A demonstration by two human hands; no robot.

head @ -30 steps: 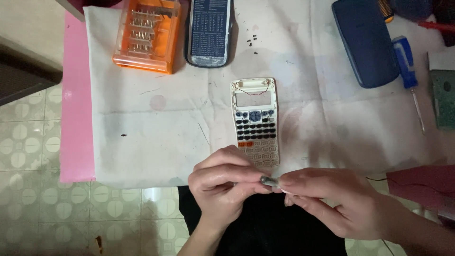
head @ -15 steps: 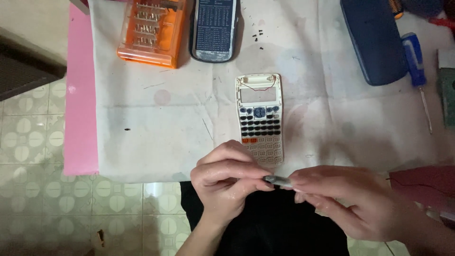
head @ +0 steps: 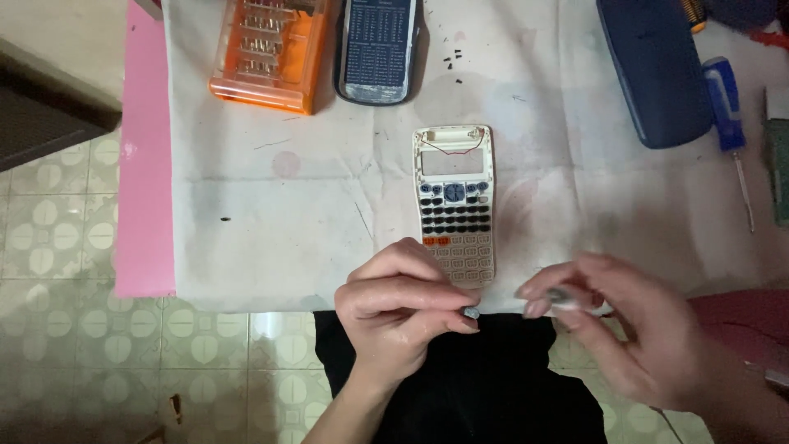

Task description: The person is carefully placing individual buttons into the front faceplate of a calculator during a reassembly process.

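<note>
An opened calculator front shell (head: 454, 201) with dark and pale keys and an empty screen window lies on a stained white cloth (head: 312, 189). My left hand (head: 400, 300) hovers at the near table edge, its fingers pinched on a tiny grey part (head: 471, 312). My right hand (head: 629, 325), blurred, is a little to the right and apart from the left, pinching a small grey and white piece (head: 560, 298). Both hands are just below the calculator shell, over my dark-clothed lap.
An orange bit case (head: 267, 53) and a dark calculator back half (head: 378, 49) sit at the far edge. A blue case (head: 653, 70) and a blue-handled screwdriver (head: 731, 123) lie at right. Small dark screws (head: 452, 59) dot the cloth. A pink table edge (head: 144, 164) borders tiled floor.
My hands, joined together on a small piece before, have pulled apart; the right hand has moved right with its piece. The view has shifted slightly.
</note>
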